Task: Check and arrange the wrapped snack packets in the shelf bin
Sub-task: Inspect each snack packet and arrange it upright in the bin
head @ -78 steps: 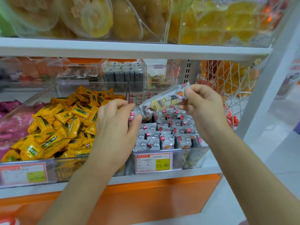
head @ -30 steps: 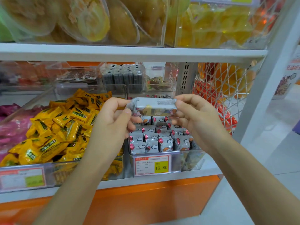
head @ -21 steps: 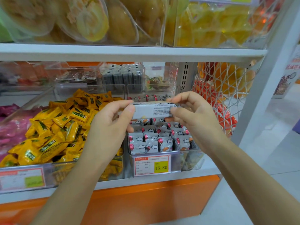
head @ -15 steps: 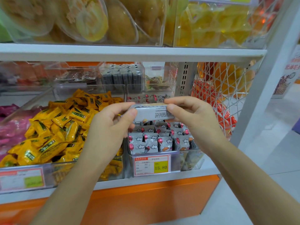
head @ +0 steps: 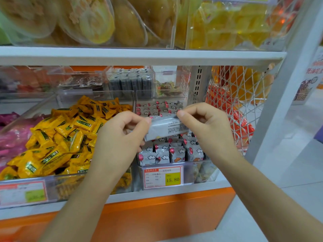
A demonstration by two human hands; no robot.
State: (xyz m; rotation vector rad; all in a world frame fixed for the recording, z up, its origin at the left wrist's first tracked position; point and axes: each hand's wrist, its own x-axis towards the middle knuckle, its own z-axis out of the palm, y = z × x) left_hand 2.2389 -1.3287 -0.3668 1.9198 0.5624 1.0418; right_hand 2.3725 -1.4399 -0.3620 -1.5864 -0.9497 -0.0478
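Note:
A grey wrapped snack packet (head: pixel 166 127) is held level between both hands, its printed back side facing me. My left hand (head: pixel 120 137) pinches its left end and my right hand (head: pixel 208 124) pinches its right end. It hangs just above the clear shelf bin (head: pixel 188 173), where several grey packets with cloud and red-balloon print (head: pixel 167 152) stand in rows. The packets under my hands are hidden.
A bin of yellow packets (head: pixel 66 137) sits to the left, pink ones (head: pixel 10 137) beyond it. A price tag reading 15.80 (head: pixel 163 177) fronts the bin. A white wire mesh (head: pixel 234 102) with orange goods stands right. The upper shelf edge (head: pixel 139 55) overhangs.
The packet was turned from its picture side, tilted up at the right, to its printed back side held level. Both hands have sunk a little toward the bin.

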